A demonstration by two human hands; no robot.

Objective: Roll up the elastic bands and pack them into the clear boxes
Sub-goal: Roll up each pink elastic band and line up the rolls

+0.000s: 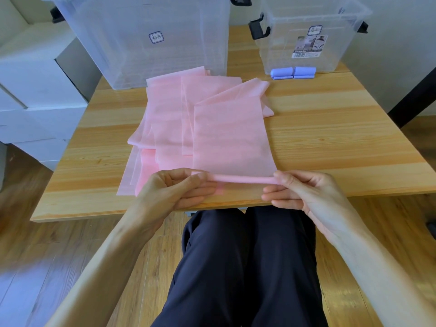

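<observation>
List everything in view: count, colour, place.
thin pink elastic band: several overlapping, centre of table, near end rolled
rolled lilac elastic bands: two, inside small box
large clear plastic box: one, far left
small clear plastic box: one, far right, black latches
light wooden table: one
white cabinets: left
left hand: pinches roll's left end
right hand: pinches roll's right end

pink elastic band [232,135] lies flat, near edge rolled.
</observation>
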